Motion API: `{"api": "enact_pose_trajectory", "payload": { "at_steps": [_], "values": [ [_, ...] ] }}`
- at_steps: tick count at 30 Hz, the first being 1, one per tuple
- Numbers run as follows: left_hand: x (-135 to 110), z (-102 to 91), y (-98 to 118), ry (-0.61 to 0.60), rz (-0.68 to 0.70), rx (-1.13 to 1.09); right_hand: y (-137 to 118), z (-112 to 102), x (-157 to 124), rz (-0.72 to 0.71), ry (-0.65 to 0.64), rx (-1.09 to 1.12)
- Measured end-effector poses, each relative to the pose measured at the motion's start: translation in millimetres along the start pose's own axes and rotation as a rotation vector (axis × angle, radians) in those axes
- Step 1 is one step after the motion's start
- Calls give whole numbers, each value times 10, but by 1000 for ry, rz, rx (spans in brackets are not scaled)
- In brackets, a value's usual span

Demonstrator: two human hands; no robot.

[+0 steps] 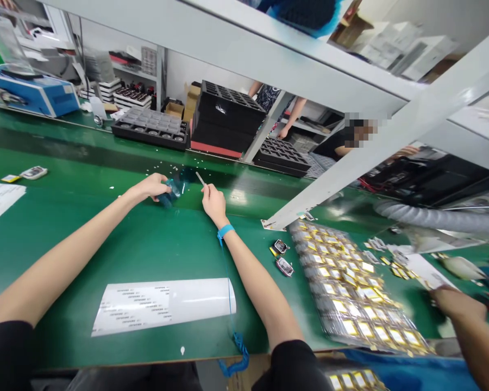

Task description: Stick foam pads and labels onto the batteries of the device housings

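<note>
My left hand [152,187] is stretched far out over the green bench [65,217] and is closed on a small teal translucent object [174,190]. My right hand [214,202], with a blue wrist strap [225,232] and coiled cord, pinches a thin pale stick, perhaps tweezers [200,179], pointed at the teal object. Small white bits lie scattered on the bench just beyond both hands.
A white label sheet [163,305] lies near me. Two small devices [283,256] sit beside a clear tray of yellow-labelled cells [350,288] at right. Another person's hand [456,304] reaches in at far right. Black trays [150,127] stand behind.
</note>
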State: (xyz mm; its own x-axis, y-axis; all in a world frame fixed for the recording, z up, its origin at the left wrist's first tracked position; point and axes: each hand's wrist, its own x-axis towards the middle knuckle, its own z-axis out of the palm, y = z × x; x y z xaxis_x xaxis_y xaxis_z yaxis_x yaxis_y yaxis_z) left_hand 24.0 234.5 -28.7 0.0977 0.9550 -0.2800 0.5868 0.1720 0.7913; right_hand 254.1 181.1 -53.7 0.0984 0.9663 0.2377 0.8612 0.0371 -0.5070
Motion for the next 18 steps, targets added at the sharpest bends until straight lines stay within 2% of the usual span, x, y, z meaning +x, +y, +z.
{"api": "enact_pose_trajectory", "payload": {
  "at_steps": [7,11,18],
  "values": [
    [29,-311,-55,19,60,317,-6,2,2,16,-42,-43],
    [42,-311,-78,64,74,363,-24,-2,-11,9,-72,-64],
    [61,-286,-119,224,74,393,-23,6,-6,14,-63,-69]
  ]
}}
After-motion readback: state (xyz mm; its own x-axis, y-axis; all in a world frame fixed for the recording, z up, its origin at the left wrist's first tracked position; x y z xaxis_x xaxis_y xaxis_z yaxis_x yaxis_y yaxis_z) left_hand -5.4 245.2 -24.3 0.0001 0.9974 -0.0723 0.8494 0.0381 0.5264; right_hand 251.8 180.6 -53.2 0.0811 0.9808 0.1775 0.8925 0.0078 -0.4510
